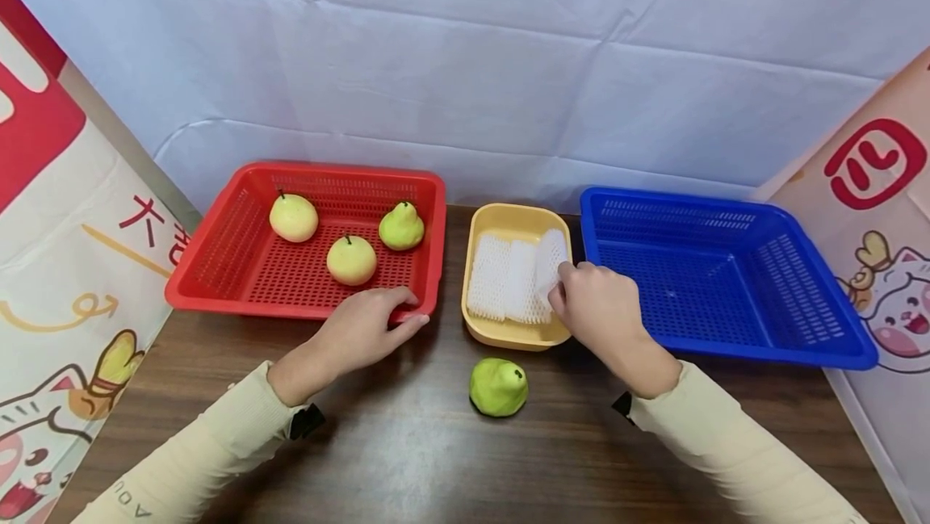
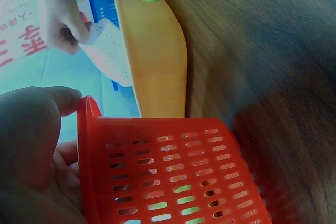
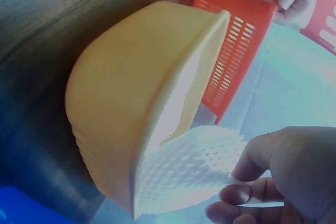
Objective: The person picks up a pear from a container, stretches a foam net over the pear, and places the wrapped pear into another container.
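My right hand [image 1: 599, 310] pinches a white foam fruit net [image 1: 551, 264] between thumb and fingertips, at the right side of a yellow bin [image 1: 519, 336]. In the right wrist view the net [image 3: 184, 169] rises over the bin's rim, its lower end still inside. More white foam nets [image 1: 503, 278] lie flat in the bin. At the near right corner of a red basket [image 1: 247, 303], my left hand [image 1: 363, 326] grips the rim, thumb outside and fingers inside. A green pear [image 1: 497, 387] sits on the table in front of the bin.
Inside the red basket are two pale yellow pears [image 1: 294, 217] and a green pear [image 1: 401, 227]. To the right of the bin stands a blue basket [image 1: 697, 282]. A pale cloth [image 1: 465, 64] hangs behind, with printed panels [image 1: 890, 266] at both sides of the wooden table [image 1: 407, 459].
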A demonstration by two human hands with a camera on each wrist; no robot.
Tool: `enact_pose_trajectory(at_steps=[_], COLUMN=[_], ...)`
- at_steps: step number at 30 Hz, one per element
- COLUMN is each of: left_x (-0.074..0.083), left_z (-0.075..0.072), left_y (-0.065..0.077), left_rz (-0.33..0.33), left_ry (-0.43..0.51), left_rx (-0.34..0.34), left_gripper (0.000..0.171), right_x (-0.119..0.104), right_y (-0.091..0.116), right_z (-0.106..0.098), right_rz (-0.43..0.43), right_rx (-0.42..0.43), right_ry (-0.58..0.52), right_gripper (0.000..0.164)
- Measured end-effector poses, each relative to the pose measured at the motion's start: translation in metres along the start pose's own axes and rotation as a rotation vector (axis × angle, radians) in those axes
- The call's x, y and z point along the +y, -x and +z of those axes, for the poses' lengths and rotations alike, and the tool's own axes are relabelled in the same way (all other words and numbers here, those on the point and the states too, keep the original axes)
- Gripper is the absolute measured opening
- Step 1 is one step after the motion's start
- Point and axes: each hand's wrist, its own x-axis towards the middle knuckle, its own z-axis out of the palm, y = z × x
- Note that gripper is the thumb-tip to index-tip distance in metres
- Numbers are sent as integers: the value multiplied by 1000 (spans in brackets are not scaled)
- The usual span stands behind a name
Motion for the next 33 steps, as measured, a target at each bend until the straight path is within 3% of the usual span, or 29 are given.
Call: enact_pose_trajectory(at_steps=[6,13,25,33], left_x=[-1,-1,-1,0], left_z=[0,0,-1,-1], left_y=[-1,-1,-3,-2], left_rz=[-2,-4,-9,-13], left_ry=[4,3,2,2], left_rx=[-1,-11,-24,-28], left_gripper=[26,27,26,26], right_x=[4,9,19,24], right_y=[-2,-5,-9,-10], right_z=[-8,-18,-32,-41], right_rz=[18,78,92,126], right_rx=[53,38,119,109], right_ry=[-35,-49,-75,-94], right_gripper=[26,25,20,20])
